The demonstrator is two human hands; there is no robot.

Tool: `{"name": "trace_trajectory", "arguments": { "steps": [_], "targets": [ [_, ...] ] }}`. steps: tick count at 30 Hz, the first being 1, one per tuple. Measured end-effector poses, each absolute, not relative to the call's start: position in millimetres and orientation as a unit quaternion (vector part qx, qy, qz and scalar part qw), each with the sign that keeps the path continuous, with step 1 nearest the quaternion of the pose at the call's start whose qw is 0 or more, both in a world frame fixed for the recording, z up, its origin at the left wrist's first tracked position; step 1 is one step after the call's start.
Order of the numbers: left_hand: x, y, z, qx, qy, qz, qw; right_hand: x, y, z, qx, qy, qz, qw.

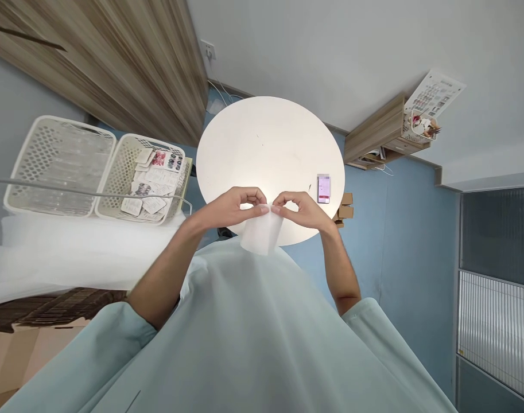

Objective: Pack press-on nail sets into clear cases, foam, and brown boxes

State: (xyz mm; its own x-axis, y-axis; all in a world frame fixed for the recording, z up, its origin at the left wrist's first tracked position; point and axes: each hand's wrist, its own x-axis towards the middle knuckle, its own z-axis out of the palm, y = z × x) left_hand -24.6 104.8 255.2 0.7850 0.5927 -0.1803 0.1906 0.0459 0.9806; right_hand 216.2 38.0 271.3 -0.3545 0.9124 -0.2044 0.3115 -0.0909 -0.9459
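Observation:
Both my hands meet over the near part of a round white table (266, 132). Between thumb and fingertips, my left hand (240, 205) pinches the top edge of a thin, translucent white bag (260, 232). My right hand (302, 209) pinches the same edge just to the right, its fingertips close to the left ones. The bag hangs down from the fingers toward my body, past the table's near edge. Whether anything is inside it, I cannot tell. A phone (324, 189) with a lit pinkish screen lies at the table's right side.
At left stand two white plastic baskets, one with clear plastic items (63, 166), the other with printed cards (152, 189). White sheet material (72, 249) lies below them, above cardboard (38, 355). Small brown boxes (346, 206) and a wooden shelf unit (380, 129) are on the right.

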Motion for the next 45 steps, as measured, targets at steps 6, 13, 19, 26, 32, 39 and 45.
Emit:
{"name": "trace_trajectory", "arguments": {
  "steps": [6, 13, 19, 26, 32, 39, 45],
  "targets": [
    [-24.4, 108.1, 257.3, 0.698, 0.264, 0.091, 0.659, 215.8, 37.8, 273.5, -0.481, -0.626, 0.563, 0.244],
    [-19.7, 106.8, 257.5, 0.712, 0.260, 0.107, 0.643, 217.2, 38.6, 268.4, -0.469, -0.639, 0.569, 0.220],
    [-17.3, 104.3, 258.5, 0.707, 0.258, 0.106, 0.650, 214.4, 38.5, 268.1, -0.467, -0.642, 0.565, 0.225],
    [-14.8, 90.9, 257.1, 0.688, 0.313, 0.185, 0.628, 199.4, 30.7, 263.5, -0.514, -0.603, 0.527, 0.307],
    [-7.7, 76.8, 245.4, 0.670, 0.384, 0.260, 0.579, 182.6, 22.8, 251.1, -0.583, -0.569, 0.455, 0.360],
    [2.1, 63.4, 236.5, 0.642, 0.424, 0.315, 0.555, 166.7, 14.7, 244.5, -0.624, -0.535, 0.402, 0.404],
    [10.8, 54.0, 235.4, 0.620, 0.471, 0.345, 0.524, 158.3, 10.6, 238.8, -0.665, -0.492, 0.356, 0.435]
  ]
}}
